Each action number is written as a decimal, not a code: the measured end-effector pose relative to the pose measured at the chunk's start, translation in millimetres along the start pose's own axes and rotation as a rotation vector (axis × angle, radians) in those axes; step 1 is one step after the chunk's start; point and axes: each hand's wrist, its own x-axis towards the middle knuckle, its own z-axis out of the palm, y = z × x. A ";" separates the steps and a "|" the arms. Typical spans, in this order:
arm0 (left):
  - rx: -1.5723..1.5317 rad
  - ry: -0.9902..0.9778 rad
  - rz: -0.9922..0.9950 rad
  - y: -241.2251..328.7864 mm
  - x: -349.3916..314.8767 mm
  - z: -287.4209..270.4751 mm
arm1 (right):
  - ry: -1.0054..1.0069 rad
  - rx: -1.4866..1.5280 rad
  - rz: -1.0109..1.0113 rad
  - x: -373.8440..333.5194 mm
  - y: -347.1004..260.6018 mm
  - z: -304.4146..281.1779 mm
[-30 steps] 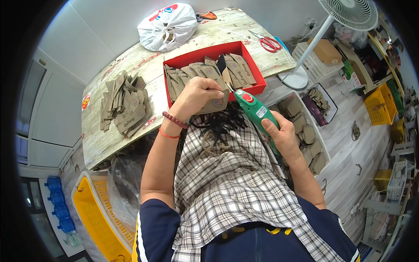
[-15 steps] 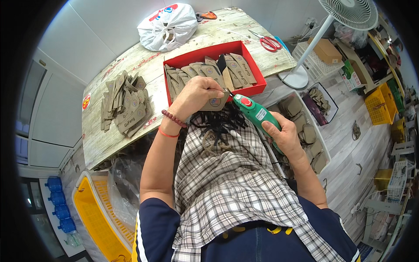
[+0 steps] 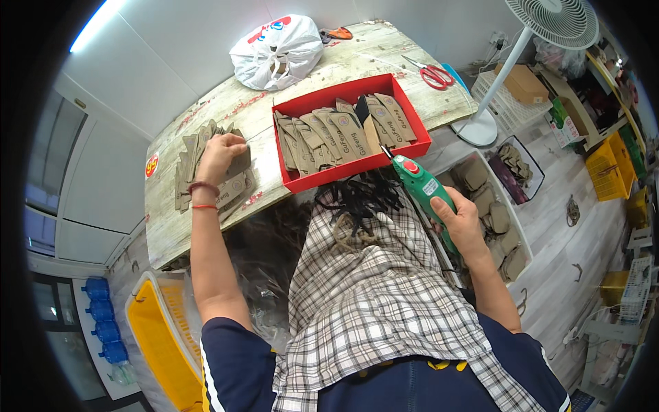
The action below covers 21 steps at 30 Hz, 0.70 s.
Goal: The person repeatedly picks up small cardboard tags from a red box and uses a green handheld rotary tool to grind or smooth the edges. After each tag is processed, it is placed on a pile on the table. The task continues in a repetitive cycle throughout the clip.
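My left hand (image 3: pixel 221 156) is over a loose pile of khaki fabric patches (image 3: pixel 194 147) at the left of the table. Its fingers are closed on a darker khaki fabric patch (image 3: pixel 239 163) that hangs below them, partly covered. My right hand (image 3: pixel 461 218) grips a green handheld power tool (image 3: pixel 419 182) with a red button and a thin dark tip. That tip points toward the near edge of a red open box (image 3: pixel 322 180), in which several printed khaki patches (image 3: pixel 343 137) stand in a row beside a black-and-tan piece.
Black threads (image 3: pixel 360 196) lie on my checked apron (image 3: pixel 384 295). Red-handled scissors (image 3: pixel 436 77) and a white bag (image 3: pixel 276 55) are farther back. A white bin of patches (image 3: pixel 501 226) stands at right, near a fan (image 3: pixel 477 129); a yellow basket (image 3: pixel 161 350) is at lower left.
My left hand has moved left, from in front of the red box to the patch pile, away from the tool's tip. The green tool stays in my right hand.
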 end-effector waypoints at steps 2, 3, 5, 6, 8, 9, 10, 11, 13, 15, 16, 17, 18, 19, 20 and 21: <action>0.427 0.195 0.037 -7.8 8.5 21.1 | 0.001 -0.015 0.020 0.0 0.9 0.5; 0.432 0.336 0.160 0.1 16.9 47.8 | 0.006 -0.029 0.031 -0.1 2.3 0.2; 0.398 0.247 0.255 65.3 23.4 89.6 | 0.015 -0.044 0.031 -1.0 7.9 -1.1; 0.323 0.263 0.289 79.3 32.2 114.4 | 0.008 -0.047 0.027 -0.3 7.0 0.5; 0.416 0.320 0.423 111.8 42.7 155.5 | 0.016 -0.037 0.027 0.6 13.0 -0.8; 0.470 0.343 0.406 125.4 43.3 165.3 | 0.023 -0.044 0.019 0.2 12.4 -0.8; 0.534 0.273 0.373 133.2 43.3 170.3 | 0.030 -0.050 0.012 -0.3 11.6 -0.6; 0.599 0.200 0.345 142.2 40.3 168.4 | 0.042 -0.053 0.006 -2.1 11.6 -0.6; 0.501 0.254 0.374 145.3 43.2 174.0 | 0.057 -0.041 -0.001 -1.1 16.1 -3.5; 0.385 0.186 0.376 156.6 36.9 162.7 | 0.076 -0.035 -0.004 -0.7 18.8 -4.8; 0.281 0.268 0.398 157.4 34.8 162.4 | 0.081 -0.034 -0.004 0.9 18.8 -4.9; 0.022 0.249 0.287 153.1 34.7 162.2 | 0.078 -0.032 -0.007 4.1 17.3 -2.8; -0.235 0.230 0.173 145.6 35.9 163.5 | 0.074 -0.031 -0.010 6.9 15.6 -0.1; -0.491 0.210 0.055 137.4 36.7 162.0 | 0.079 -0.045 -0.035 8.7 13.1 3.2; -0.760 0.157 0.075 127.3 39.1 157.1 | 0.086 -0.061 -0.058 10.6 9.8 6.1; -1.010 0.041 0.060 132.7 30.6 141.8 | 0.103 -0.076 -0.078 12.1 8.7 7.4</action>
